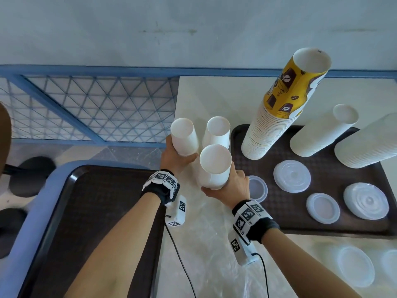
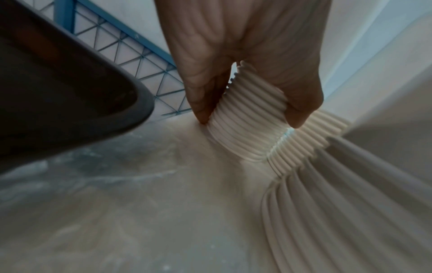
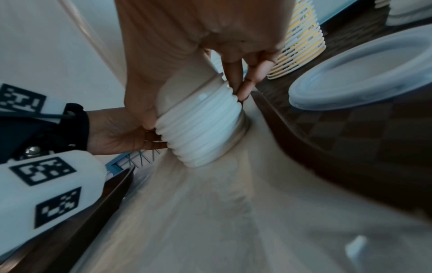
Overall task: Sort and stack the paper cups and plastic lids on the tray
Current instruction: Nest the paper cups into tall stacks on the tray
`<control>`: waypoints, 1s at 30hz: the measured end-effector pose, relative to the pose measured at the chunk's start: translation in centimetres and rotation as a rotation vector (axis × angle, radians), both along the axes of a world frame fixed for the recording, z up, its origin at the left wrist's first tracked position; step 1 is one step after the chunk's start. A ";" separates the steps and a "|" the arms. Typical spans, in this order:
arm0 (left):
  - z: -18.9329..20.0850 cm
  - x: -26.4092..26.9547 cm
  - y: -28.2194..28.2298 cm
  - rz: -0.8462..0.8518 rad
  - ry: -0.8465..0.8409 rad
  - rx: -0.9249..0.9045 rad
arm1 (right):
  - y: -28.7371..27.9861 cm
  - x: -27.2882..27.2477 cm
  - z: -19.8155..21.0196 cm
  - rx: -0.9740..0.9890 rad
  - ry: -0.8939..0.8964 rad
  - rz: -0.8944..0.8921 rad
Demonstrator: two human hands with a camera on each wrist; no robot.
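stacks of white paper cups in both hands, upside down on the pale table between two dark trays

our left hand (image 1: 175, 157) wraps a ribbed stack of rolled rims (image 2: 245, 118), thumb and fingers curled tight round it, and our right hand (image 1: 233, 186) grips another white stack (image 1: 214, 166) low down just the same; a third stack (image 1: 216, 132) stands behind them. on the textured brown tray (image 1: 322, 220) to the right there's a tall stack topped by a yellow cup with brown coffee-bean print (image 1: 287, 91), two plain white stacks (image 1: 322, 134), and round translucent plastic lids (image 1: 292, 176) lying flat with raised rings. no writing we can read, only black-and-white square markers on the wristbands (image 1: 161, 181).
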State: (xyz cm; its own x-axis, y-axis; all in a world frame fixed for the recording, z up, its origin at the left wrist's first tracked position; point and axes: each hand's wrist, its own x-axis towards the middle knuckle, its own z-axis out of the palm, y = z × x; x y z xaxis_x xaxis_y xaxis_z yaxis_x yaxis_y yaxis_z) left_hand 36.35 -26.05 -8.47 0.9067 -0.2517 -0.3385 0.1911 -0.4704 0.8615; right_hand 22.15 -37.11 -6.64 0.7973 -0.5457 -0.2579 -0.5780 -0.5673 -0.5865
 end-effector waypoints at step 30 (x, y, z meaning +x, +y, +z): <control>10.5 -16.7 -3.4 -0.465 -0.230 -0.259 | -16.4 -17.2 20.7 0.188 -0.530 -0.232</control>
State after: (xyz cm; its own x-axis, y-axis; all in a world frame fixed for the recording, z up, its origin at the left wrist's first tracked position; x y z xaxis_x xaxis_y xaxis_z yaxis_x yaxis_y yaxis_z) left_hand 19.66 -29.48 2.05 0.7236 -0.6899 -0.0206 -0.1909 -0.2287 0.9546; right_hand 4.93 -53.50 14.11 0.7092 -0.7042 0.0333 -0.2758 -0.3206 -0.9062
